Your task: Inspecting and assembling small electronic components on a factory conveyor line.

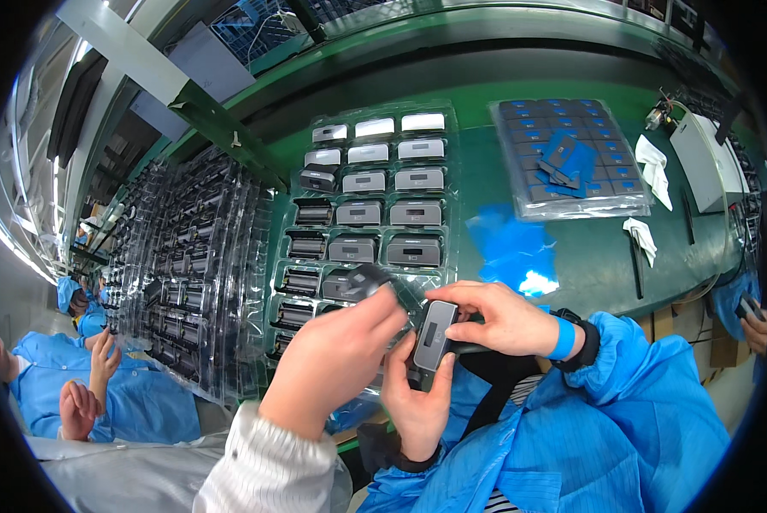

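My left hand (416, 402) is closed around the lower end of a small grey oblong device (435, 332) with a dark window on its face. My right hand (507, 315), wearing a blue wristband, pinches the device's upper end from the right side. The device is tilted above the near edge of the bench. Just left of my hands, a co-worker's hand (328, 350) in a white sleeve reaches in, smeared by motion, with a dark part (366, 280) at its fingertips. Beyond lies a clear plastic tray (452, 171) with rows of similar grey devices and open black housings.
Stacked clear trays (199, 274) with black parts stand left, beside a person in blue (118, 385). Right are blue film (511, 248), a tray of dark pieces (520, 209), white cloths (652, 171), dark slim tools (638, 269) and a white box (701, 158).
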Demonstrator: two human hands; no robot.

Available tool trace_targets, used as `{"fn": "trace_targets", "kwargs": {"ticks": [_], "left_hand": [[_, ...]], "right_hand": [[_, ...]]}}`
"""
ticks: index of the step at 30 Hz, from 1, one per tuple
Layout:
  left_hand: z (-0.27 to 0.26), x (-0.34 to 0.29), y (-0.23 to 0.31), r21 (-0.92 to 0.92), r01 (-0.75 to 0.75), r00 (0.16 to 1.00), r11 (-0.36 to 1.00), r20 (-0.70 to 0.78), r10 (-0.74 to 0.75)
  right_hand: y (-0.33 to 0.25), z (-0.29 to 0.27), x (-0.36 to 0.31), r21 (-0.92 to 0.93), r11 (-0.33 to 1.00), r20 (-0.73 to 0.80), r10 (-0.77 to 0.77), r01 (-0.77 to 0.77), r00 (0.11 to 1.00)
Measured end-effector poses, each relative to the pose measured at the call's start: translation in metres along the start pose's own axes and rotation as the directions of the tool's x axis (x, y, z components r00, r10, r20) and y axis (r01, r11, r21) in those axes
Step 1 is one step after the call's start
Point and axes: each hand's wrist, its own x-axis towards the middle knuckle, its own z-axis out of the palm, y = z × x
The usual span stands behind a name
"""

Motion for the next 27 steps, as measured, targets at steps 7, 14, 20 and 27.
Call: {"fn": "trace_targets", "kwargs": {"ticks": [7,14,20,27], "left_hand": [[0.024,0.020,0.033,-0.438,0.109,0.983,0.892,-0.085,-0.162],[0.076,-0.003,0.096,-0.990,-0.029,0.600,0.141,-0.129,-0.790],[0.078,-0.010,0.088,-0.997,-0.059,0.631,0.042,-0.070,-0.773],[0.084,-0.007,0.090,-0.992,-0.053,0.577,0.110,-0.121,-0.807]], "right_hand": [[0.006,0.002,0.000,0.000,1.000,0.016,0.000,0.000,1.000],[-0.014,0.008,-0.013,-0.068,0.998,-0.083,-0.022,0.017,0.996],[-0.008,0.013,-0.015,-0.141,0.989,-0.058,-0.057,0.048,0.997],[-0.006,0.014,-0.015,-0.177,0.984,-0.039,-0.034,0.026,0.999]]}}
